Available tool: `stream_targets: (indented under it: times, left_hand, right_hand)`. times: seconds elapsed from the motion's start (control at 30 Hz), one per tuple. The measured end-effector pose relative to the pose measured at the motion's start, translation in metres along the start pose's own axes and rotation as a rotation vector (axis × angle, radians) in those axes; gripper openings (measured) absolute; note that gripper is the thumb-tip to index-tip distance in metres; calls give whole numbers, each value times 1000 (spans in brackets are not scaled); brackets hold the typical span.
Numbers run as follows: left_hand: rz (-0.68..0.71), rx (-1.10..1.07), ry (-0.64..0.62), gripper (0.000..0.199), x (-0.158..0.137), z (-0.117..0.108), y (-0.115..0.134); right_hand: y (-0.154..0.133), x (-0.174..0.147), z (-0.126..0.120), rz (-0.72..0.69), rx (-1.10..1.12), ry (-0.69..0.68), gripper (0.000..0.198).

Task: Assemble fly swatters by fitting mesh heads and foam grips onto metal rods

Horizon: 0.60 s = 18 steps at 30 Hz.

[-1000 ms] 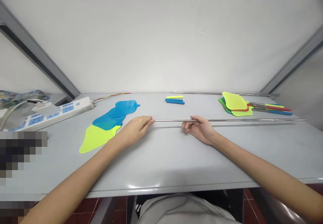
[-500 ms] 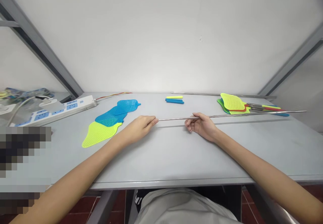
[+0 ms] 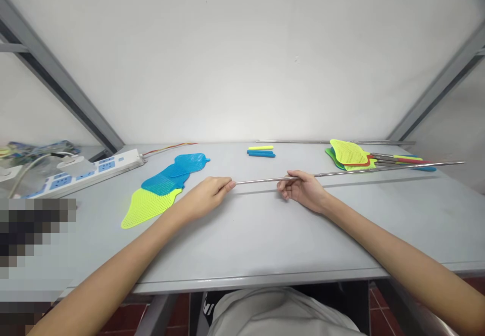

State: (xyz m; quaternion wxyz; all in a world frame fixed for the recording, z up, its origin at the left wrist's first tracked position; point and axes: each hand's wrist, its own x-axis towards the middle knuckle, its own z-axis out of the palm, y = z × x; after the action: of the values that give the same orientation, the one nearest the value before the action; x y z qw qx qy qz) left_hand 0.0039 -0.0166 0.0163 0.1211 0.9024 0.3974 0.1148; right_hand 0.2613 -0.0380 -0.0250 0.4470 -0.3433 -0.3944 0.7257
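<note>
A long, thin telescopic metal rod point(image 3: 364, 172) stretches rightward above the table, held by both hands. My left hand point(image 3: 212, 194) is closed round its left end, which the fingers hide. Further along, my right hand point(image 3: 301, 189) grips the rod between thumb and fingers, palm partly turned up. Left of my left hand lie two blue perforated fly swatter heads point(image 3: 161, 178) and a yellow-green swatter head point(image 3: 149, 207), overlapping in a row. Beyond the hands are a yellow handle sleeve point(image 3: 260, 148) and blue handle sleeves point(image 3: 261, 153).
Swatters with rods and coloured handles lie stacked, a yellow-green swatter point(image 3: 346, 151) on top, behind the rod's right part. More metal rods point(image 3: 303, 141) lie along the wall. A power strip point(image 3: 91, 172) with plugs and cables sits at the left. The table's front edge point(image 3: 257, 281) is near my body.
The rod's right end has risen slightly and shifted a little to the right. Both hands keep their hold, and the camera view has shifted slightly.
</note>
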Motion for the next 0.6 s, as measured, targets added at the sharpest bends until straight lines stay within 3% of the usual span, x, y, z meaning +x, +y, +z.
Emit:
stream_targets:
  times: [0.3, 0.6]
  left_hand:
    - [-15, 21, 47, 35, 1, -1, -1]
    - [7, -12, 9, 34, -1, 18, 1]
  right_hand:
    - [-1, -1, 2, -45, -131, -2, 44]
    - [-8, -11, -6, 114, -215, -192, 38]
